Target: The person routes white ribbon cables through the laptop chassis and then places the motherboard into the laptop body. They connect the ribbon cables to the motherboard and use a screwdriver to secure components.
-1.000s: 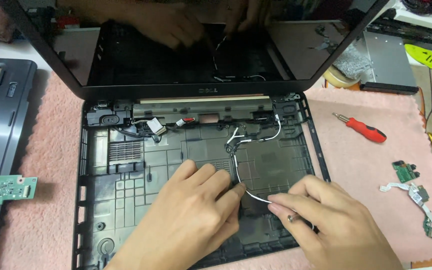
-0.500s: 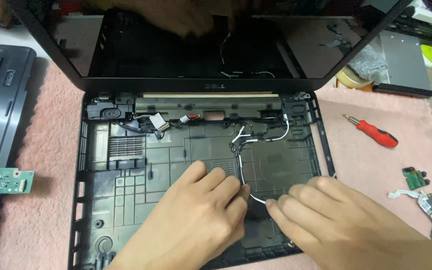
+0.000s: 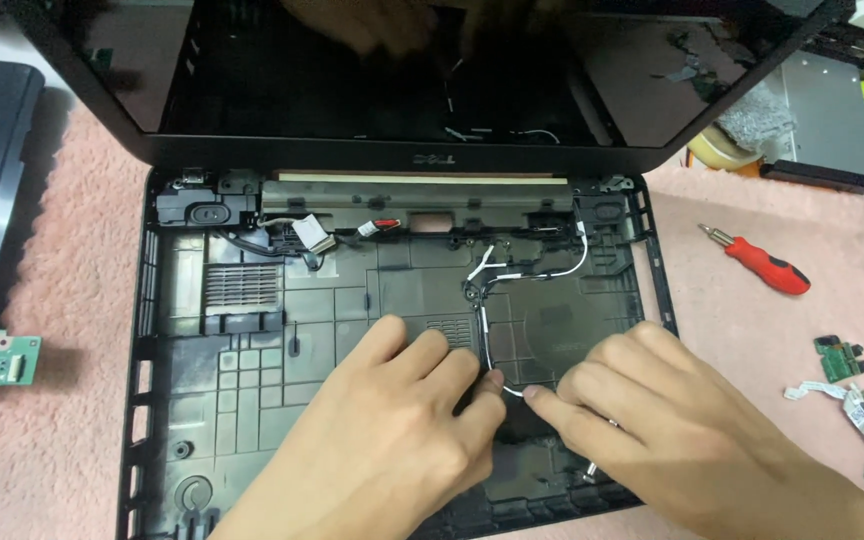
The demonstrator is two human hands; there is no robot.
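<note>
Two hands, left hand point(image 3: 392, 440) and right hand point(image 3: 652, 420), pinch with closed fingers a thin white antenna wire point(image 3: 512, 392) over the laptop base point(image 3: 252, 360); light, limp, probably fragile, best gripped near its end.

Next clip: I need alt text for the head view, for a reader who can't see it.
Two bare hands, the left hand and right hand, pinch a thin white cable inside an emptied black laptop base on a pink mat. A red-handled screwdriver and small green circuit boards lie to the right.
</note>
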